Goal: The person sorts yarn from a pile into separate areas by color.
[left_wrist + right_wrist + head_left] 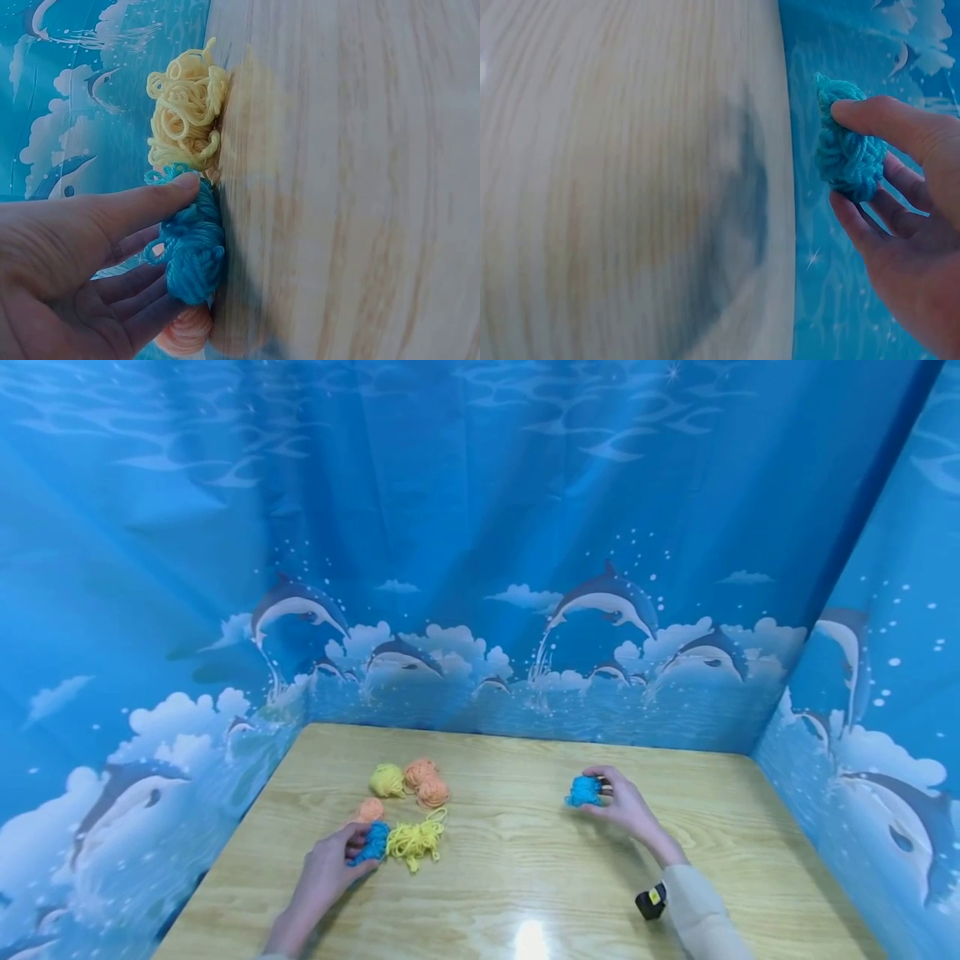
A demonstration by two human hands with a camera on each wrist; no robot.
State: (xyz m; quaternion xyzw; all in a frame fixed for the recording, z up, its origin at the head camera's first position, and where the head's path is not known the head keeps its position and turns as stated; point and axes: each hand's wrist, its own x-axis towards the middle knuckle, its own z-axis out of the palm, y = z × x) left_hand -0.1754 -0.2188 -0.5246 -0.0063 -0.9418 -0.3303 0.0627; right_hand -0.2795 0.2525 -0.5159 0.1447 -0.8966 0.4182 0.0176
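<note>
My left hand grips a dark blue ball of yarn between thumb and fingers, low at the table's left side. Right beside that ball lies a loose, loopy bundle of yellow yarn, and a peach yarn ball sits just behind it. Over on the right, my right hand holds a lighter blue ball of yarn, thumb on one side and fingertips on the other. In the right wrist view this ball appears raised off the tabletop, with a shadow on the wood.
Behind the left hand, a yellow-green yarn ball and two peach yarn balls sit grouped on the wooden table. A small black box-like device is by the right wrist. A blue dolphin-print curtain surrounds the table.
</note>
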